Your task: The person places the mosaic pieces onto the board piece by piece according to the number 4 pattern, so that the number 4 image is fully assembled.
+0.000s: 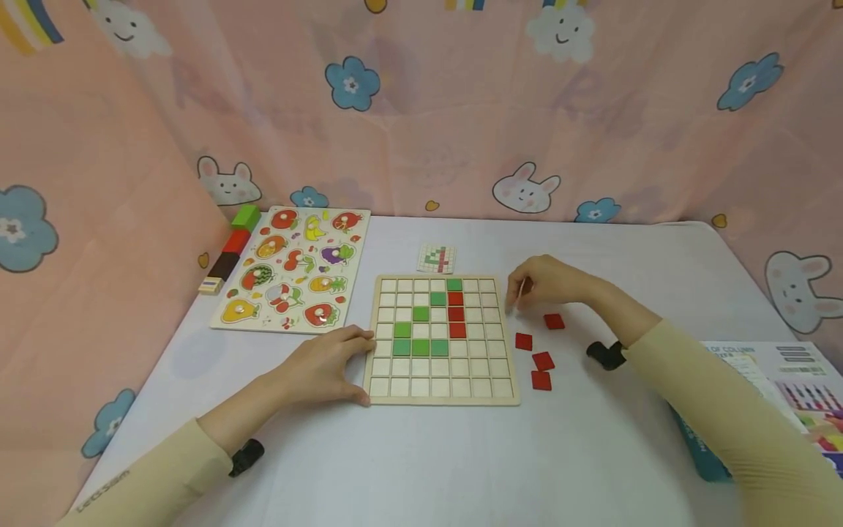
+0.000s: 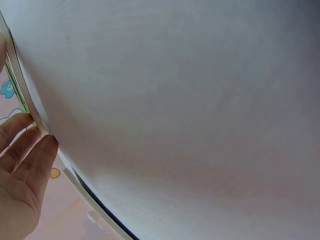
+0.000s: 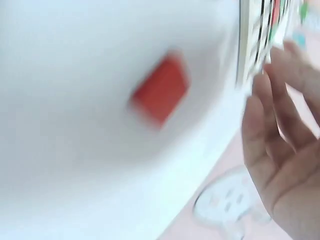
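A wooden grid board lies mid-table with green and red tiles set in its upper middle squares. My left hand rests against the board's left edge, fingers straight and thumb at the near corner; in the left wrist view its fingertips touch the board's rim. My right hand hovers just off the board's upper right corner and pinches a thin tile, seen edge-on. Several loose red tiles lie on the table right of the board. One blurred red tile shows beside the right hand.
A small pattern card lies behind the board. A fruit peg puzzle and a row of coloured blocks sit at the far left. A printed sheet and a teal box lie at the right edge. Pink curtains surround the table.
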Demonstrator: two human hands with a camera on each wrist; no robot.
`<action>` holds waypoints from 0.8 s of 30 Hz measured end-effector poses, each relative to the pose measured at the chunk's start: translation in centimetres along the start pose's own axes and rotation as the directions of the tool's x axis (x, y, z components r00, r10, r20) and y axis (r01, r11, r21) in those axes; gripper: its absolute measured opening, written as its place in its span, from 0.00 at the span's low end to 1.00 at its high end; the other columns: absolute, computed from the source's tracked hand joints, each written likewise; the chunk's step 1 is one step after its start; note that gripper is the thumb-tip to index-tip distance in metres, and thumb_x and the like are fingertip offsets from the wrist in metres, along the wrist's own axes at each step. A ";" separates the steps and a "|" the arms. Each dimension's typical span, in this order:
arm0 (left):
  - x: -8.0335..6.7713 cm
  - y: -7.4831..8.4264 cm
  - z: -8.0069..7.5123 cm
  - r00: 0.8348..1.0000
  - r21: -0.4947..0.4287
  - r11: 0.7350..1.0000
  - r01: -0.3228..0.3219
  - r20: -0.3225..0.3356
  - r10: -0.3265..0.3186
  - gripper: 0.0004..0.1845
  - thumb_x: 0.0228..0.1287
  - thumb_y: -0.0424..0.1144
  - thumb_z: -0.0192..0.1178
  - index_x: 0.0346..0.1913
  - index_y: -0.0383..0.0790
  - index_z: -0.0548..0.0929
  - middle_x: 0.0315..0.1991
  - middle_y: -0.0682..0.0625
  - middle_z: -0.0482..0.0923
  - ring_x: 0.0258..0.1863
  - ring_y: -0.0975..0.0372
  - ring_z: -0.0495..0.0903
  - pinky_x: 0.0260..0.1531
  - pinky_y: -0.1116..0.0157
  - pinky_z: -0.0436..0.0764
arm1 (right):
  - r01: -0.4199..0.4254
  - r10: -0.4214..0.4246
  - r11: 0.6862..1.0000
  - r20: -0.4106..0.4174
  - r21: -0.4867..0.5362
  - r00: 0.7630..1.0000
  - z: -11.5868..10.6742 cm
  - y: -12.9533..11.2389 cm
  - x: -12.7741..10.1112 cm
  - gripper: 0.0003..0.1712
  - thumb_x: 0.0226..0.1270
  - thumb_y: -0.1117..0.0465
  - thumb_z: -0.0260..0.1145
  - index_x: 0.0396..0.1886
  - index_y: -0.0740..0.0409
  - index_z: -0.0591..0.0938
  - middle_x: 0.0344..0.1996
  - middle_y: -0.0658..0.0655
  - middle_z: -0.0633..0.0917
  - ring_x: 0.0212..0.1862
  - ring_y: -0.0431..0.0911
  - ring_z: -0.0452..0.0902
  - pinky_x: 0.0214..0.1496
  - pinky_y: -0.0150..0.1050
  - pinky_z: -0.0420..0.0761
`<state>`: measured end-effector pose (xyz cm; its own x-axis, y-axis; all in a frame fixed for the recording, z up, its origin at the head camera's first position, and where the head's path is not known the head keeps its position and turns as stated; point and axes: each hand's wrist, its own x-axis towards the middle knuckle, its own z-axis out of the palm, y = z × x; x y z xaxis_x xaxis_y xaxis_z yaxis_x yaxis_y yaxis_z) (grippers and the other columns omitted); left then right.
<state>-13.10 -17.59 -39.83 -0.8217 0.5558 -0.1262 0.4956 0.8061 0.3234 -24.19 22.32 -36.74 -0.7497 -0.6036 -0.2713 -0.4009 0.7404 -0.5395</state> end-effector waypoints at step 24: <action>0.0 0.1 -0.1 1.000 -0.005 1.000 0.003 0.002 -0.003 0.46 0.38 0.62 0.77 0.63 0.44 0.79 0.67 0.51 0.75 0.65 0.54 0.76 0.59 0.51 0.80 | -0.061 0.065 0.994 0.034 -0.093 0.997 0.1 3.9 -2.0 0.13 0.52 0.66 0.76 0.34 0.47 0.83 0.35 0.48 0.82 0.42 0.46 0.74 0.43 0.35 0.79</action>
<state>-13.11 -17.48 -39.66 -0.8225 0.5539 -0.1289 0.4919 0.8066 0.3278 -24.21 26.41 -38.34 -0.7559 -0.5642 -0.3322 -0.4017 0.8003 -0.4450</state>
